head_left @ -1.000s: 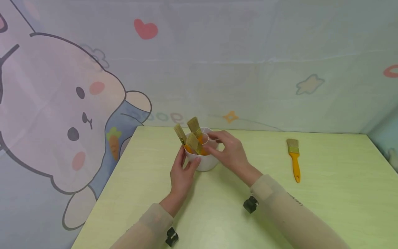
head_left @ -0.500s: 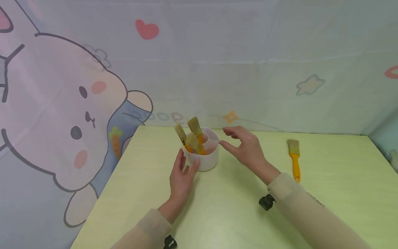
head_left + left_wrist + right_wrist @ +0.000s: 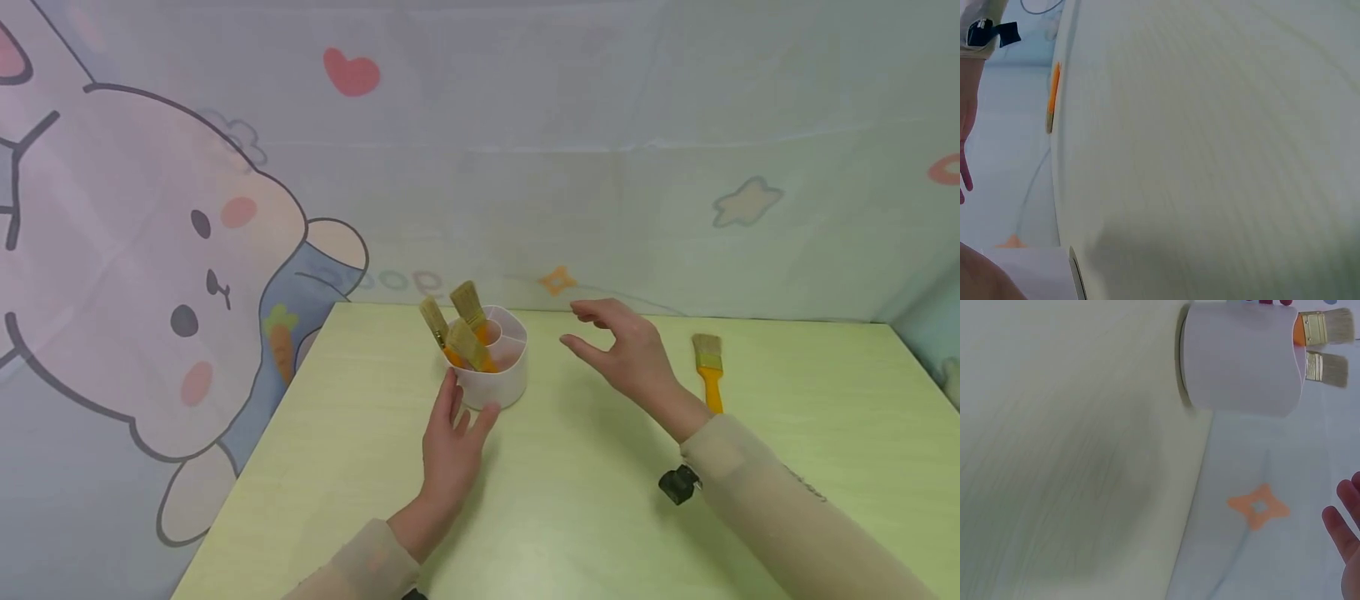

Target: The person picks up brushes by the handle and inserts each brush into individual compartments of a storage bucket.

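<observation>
A white divided round holder [image 3: 504, 385] stands upright near the table's back edge, with 3 bristle-up paintbrushes [image 3: 468, 343] leaning in its left part. My left hand [image 3: 452, 454] is at the holder's lower left front, fingers spread and loosely bent; whether the fingertips touch its wall I cannot tell. To the right of the holder, apart from it, my right hand [image 3: 633, 354] hovers over the table with fingers and thumb apart and nothing between them. Another paintbrush [image 3: 709, 371], with a yellow-orange handle, lies on the table at the right, its handle end hidden by the right sleeve.
The pale yellow-green table [image 3: 570, 517] meets a printed cloth backdrop [image 3: 525, 167] right behind the holder. Small black devices are strapped at both wrists, such as the one under the right cuff [image 3: 678, 484].
My right hand has come away from the holder's rim and moved right, toward the lying paintbrush. The left hand has shifted slightly down and right, its hold on the holder loosened.
</observation>
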Motion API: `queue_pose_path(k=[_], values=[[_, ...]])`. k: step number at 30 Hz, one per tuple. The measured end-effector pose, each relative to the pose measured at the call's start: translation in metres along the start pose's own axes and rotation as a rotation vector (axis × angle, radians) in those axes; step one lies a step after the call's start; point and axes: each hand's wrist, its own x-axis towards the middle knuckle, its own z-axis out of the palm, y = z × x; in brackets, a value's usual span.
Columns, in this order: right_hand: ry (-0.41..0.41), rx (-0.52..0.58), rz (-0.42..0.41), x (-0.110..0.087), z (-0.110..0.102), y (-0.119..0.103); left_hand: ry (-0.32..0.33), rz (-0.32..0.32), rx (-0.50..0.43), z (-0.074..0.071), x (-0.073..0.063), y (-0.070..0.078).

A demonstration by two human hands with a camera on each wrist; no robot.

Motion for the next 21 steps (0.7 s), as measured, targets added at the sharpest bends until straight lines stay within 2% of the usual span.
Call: queue_pose_path(k=[12, 21], values=[[-0.094, -0.077, 0.086, -0.011, -0.024, 0.017, 0.024, 0.011, -0.004, 0.000, 0.007, -0.001], [-0.144, -0.085, 0.160, -0.021, -0.044, 0.026, 0.048, 0.033, -0.006, 0.002, 0.014, -0.004]])
